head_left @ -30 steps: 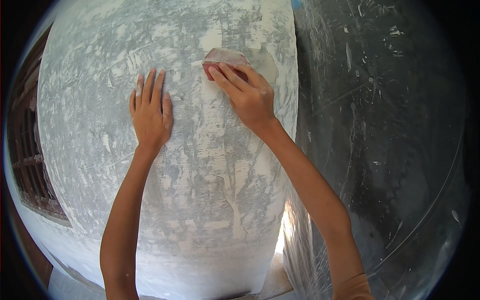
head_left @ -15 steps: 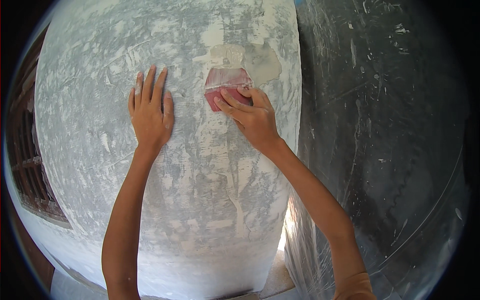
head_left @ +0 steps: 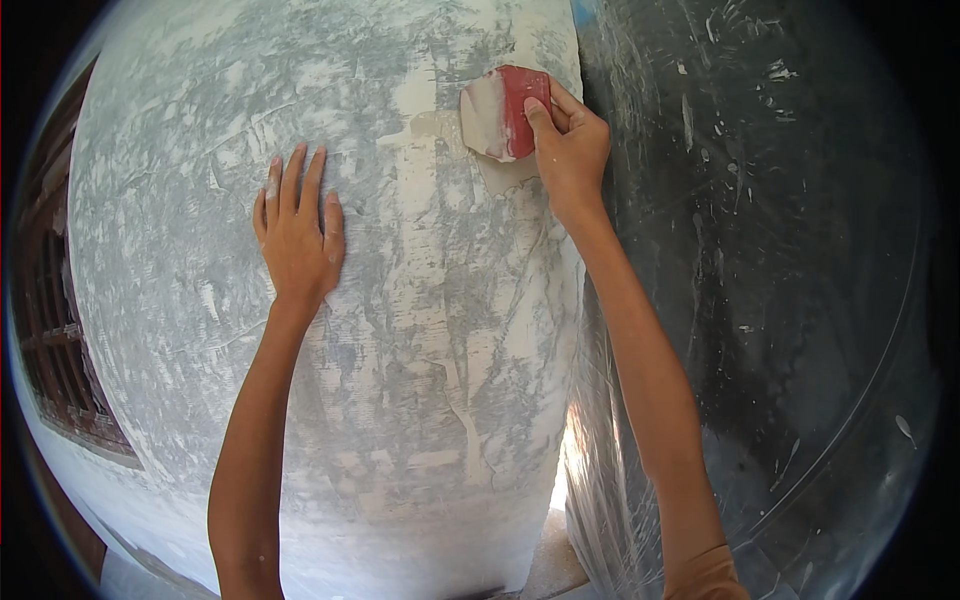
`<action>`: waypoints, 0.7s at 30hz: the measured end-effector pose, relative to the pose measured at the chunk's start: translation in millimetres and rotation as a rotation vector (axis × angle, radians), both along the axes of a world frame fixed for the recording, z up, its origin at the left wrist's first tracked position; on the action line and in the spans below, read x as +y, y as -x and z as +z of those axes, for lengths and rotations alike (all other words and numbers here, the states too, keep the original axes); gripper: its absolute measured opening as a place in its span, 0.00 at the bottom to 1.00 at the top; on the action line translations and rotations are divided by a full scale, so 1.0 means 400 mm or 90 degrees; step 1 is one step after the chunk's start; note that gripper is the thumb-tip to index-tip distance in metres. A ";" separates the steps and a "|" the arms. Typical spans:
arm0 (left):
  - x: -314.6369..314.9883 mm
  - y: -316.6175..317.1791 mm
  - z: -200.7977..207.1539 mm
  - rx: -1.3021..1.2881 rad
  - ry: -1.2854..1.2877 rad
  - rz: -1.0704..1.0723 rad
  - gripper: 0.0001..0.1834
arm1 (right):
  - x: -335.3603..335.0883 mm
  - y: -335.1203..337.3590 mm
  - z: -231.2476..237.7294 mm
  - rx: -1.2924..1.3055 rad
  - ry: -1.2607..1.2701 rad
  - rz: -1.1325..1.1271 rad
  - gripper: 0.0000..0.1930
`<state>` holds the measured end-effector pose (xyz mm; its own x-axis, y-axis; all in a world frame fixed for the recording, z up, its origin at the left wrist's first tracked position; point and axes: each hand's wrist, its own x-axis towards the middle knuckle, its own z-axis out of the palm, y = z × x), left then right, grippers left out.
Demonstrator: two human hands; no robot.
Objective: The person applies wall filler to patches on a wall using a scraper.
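Observation:
My right hand (head_left: 576, 150) grips a red, many-sided putty spreader (head_left: 516, 110) by its right side, thumb on the face turned toward me. Pale putty coats the spreader's left half. Behind it, a smooth pale putty patch (head_left: 512, 176) shows on the wall near its right edge. The wall (head_left: 380, 300) is grey, streaked with white filler. My left hand (head_left: 300, 235) lies flat on it, left of the spreader, fingers stretched upward and holding nothing.
Dark plastic sheeting (head_left: 760, 280) with white splashes hangs to the right of the wall. At the far left is a brown barred window frame (head_left: 55, 310). Bright light shows through a gap (head_left: 562, 465) by the wall's lower right edge.
My right hand has moved up and right with the spreader. The spreader has turned, so its putty-covered part now points left instead of up. My left hand stays on the wall.

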<state>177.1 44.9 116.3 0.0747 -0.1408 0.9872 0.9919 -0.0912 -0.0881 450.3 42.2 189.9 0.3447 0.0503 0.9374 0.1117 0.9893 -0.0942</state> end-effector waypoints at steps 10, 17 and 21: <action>0.004 0.003 -0.003 0.005 -0.006 0.023 0.26 | 0.005 -0.040 0.002 0.074 0.012 0.070 0.18; -0.002 0.010 -0.009 0.015 -0.005 0.013 0.26 | 0.022 0.036 -0.016 -0.039 0.082 0.026 0.18; -0.002 -0.001 -0.008 0.000 -0.020 0.007 0.27 | 0.017 -0.011 -0.009 0.045 0.030 0.074 0.19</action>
<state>177.6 44.1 113.0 0.0765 -0.1706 0.9824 0.9929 -0.0771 -0.0907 454.6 48.9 186.2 0.3990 0.1370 0.9066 -0.0124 0.9895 -0.1441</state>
